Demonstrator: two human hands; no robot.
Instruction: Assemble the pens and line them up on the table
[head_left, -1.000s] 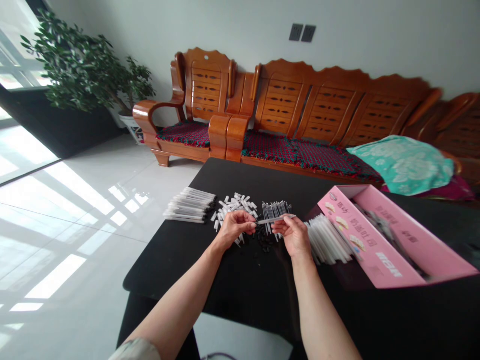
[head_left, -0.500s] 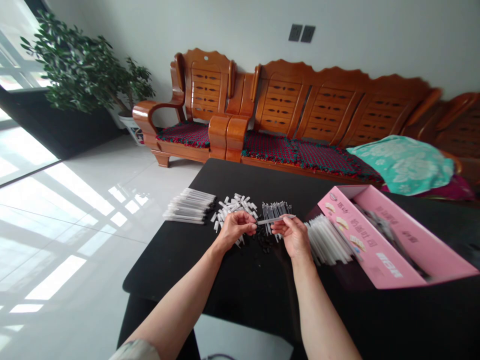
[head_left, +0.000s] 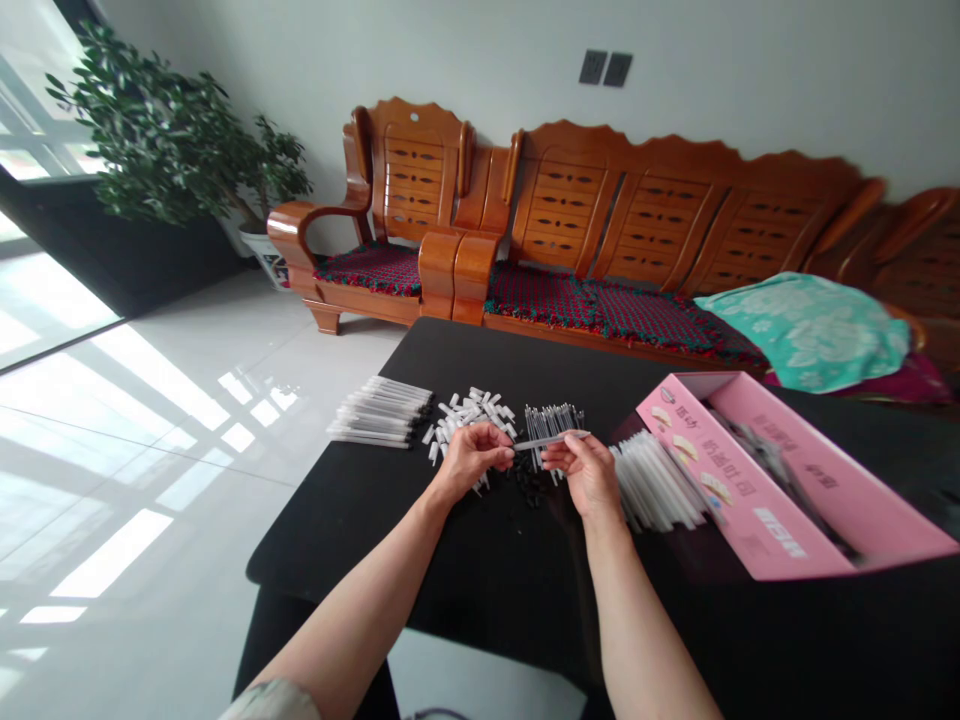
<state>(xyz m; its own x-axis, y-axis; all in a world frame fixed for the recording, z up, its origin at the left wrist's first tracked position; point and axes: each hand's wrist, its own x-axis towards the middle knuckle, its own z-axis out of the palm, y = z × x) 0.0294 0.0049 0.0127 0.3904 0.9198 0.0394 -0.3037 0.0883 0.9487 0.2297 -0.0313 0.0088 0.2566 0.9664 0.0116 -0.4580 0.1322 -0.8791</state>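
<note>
My right hand (head_left: pixel 589 472) pinches a slim, pale pen (head_left: pixel 544 440) near its right end, holding it almost level above the black table. At the pen's left end, my left hand (head_left: pixel 474 460) is closed, thumb against fingers, on what looks like a small black pen part; the fingertips hide most of it. Beneath and behind the hands lie a heap of white pen caps (head_left: pixel 469 410), a bunch of thin dark refills (head_left: pixel 555 418) and a scatter of small black pieces (head_left: pixel 531 485). Clear pen barrels (head_left: pixel 660 485) lie in a pile beside my right hand.
Pens with dark ends (head_left: pixel 382 412) lie in a row at the table's left edge. An open pink box (head_left: pixel 735 480) stands on the right of the black table (head_left: pixel 360 540). Beyond are a wooden sofa (head_left: pixel 562 200) with a green cloth (head_left: pixel 810 330) and a potted plant (head_left: pixel 172 150).
Almost nothing differs: both hands keep the same hold on the pen and its end, and the view has shifted very slightly.
</note>
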